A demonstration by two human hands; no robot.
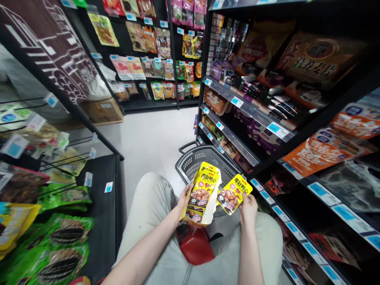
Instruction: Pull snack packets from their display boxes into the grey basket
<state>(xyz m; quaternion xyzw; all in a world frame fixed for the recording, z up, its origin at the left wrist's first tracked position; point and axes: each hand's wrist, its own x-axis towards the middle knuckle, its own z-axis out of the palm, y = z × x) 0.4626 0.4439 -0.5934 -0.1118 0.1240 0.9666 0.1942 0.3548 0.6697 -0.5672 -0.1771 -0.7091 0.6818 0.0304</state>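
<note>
A person crouched in a narrow shop aisle, viewed from their own head looking down. A grey plastic basket stood on the pale floor just beyond their knees.

On the near side of the basket, the left hand clasped a stack of yellow snack packets. Its fingers were wrapped round the stack's left edge. The stack stood upright and splayed a little at the bottom.

Just right of the stack, the right hand pinched a single yellow packet by its lower right corner. This packet was tilted, and its left edge touched or overlapped the stack. Both lots of packets hung in front of the basket's near rim.

Nearer than the basket, between the person's legs, sat a red rounded object; what it was could not be told. Right of the basket rose dark shelves lined with blue price tags and packed goods. Well to the left of the basket, green bags hung on hooks.

The stack looked the likelier thing to go wrong. It was held along one edge only, and the packets appeared glossy. A loosened grip could let the lower ones slide out onto the lap or the floor, short of the basket. The single packet, gripped only at a corner, could twist free if knocked against the stack.
</note>
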